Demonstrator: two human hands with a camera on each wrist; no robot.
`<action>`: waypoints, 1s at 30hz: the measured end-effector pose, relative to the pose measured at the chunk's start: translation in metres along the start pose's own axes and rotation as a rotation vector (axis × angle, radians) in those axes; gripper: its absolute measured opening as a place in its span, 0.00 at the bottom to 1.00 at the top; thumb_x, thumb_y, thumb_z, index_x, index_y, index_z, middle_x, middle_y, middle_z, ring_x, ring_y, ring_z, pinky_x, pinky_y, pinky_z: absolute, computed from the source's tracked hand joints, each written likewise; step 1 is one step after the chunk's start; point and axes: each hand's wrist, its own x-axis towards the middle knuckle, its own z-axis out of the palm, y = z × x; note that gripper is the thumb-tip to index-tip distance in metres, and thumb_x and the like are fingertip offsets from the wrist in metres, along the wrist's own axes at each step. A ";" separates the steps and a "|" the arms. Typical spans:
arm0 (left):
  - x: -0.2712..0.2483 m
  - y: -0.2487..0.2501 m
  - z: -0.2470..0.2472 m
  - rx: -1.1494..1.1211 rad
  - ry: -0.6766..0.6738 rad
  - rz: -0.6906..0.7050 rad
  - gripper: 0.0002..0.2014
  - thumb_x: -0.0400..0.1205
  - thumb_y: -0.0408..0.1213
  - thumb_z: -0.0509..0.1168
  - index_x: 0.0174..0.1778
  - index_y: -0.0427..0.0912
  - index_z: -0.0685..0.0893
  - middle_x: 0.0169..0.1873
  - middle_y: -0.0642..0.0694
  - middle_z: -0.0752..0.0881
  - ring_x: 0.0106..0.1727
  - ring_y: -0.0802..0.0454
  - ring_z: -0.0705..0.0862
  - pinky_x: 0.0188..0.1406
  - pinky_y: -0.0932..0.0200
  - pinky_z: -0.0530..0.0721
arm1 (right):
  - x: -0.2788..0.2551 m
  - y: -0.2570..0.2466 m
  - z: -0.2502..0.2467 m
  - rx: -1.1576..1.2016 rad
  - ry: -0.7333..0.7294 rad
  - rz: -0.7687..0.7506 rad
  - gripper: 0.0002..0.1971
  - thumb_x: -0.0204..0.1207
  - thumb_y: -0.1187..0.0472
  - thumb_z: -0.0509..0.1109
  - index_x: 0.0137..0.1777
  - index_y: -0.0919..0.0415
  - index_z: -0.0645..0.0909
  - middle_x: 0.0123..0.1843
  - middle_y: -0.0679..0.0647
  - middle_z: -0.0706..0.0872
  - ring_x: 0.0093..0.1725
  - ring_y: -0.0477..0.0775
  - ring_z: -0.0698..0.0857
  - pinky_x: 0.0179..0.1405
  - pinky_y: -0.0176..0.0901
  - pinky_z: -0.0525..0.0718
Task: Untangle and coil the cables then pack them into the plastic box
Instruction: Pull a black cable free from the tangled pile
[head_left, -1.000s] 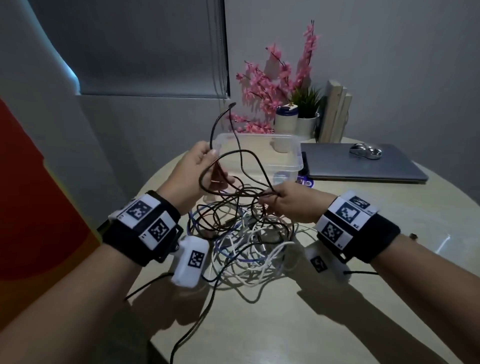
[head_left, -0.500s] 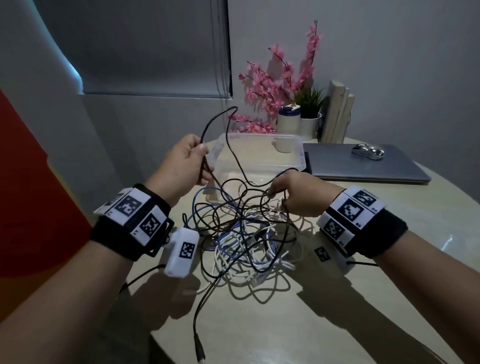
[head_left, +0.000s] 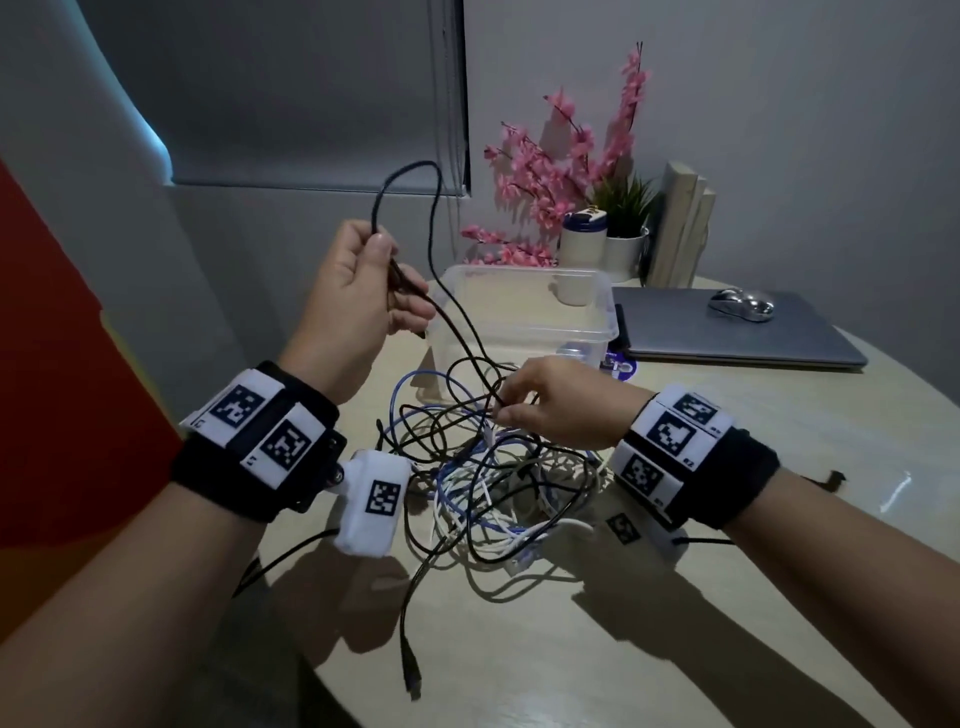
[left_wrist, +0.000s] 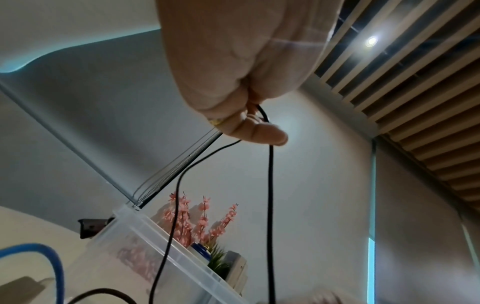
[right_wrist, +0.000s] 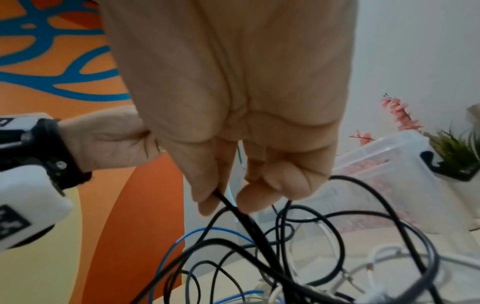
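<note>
Both forearms bare, no sleeves. Left wristband (head_left: 254, 441): black, white square-coded marker tags; white camera housing (head_left: 375, 503) with thin black lead. Right wristband (head_left: 696, 457): same. Gold ring (left_wrist: 217, 122), left finger.

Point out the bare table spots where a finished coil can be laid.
Bare tabletop lies in front of the cable tangle, between the forearms, and right of the right hand, in front of the laptop. The middle is crowded with cables; the plastic box looks empty.
</note>
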 end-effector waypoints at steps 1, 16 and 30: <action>0.001 0.000 -0.001 0.004 0.039 0.006 0.12 0.91 0.35 0.46 0.42 0.46 0.68 0.30 0.44 0.78 0.19 0.57 0.77 0.17 0.69 0.74 | 0.002 0.004 0.002 -0.027 -0.008 0.010 0.10 0.79 0.54 0.69 0.55 0.58 0.86 0.52 0.53 0.86 0.51 0.52 0.82 0.45 0.36 0.72; -0.016 -0.029 -0.003 0.640 -0.121 0.264 0.14 0.88 0.47 0.52 0.65 0.52 0.79 0.55 0.55 0.83 0.57 0.65 0.79 0.55 0.71 0.75 | 0.003 0.003 -0.033 0.387 0.317 0.031 0.08 0.84 0.62 0.61 0.49 0.60 0.82 0.36 0.55 0.86 0.30 0.51 0.82 0.25 0.33 0.79; -0.006 -0.021 0.006 -0.023 -0.103 0.168 0.15 0.90 0.40 0.48 0.39 0.45 0.74 0.41 0.46 0.89 0.50 0.52 0.88 0.48 0.61 0.81 | 0.008 0.032 0.007 0.084 0.036 0.143 0.09 0.82 0.57 0.65 0.50 0.60 0.85 0.44 0.55 0.89 0.44 0.53 0.87 0.47 0.44 0.83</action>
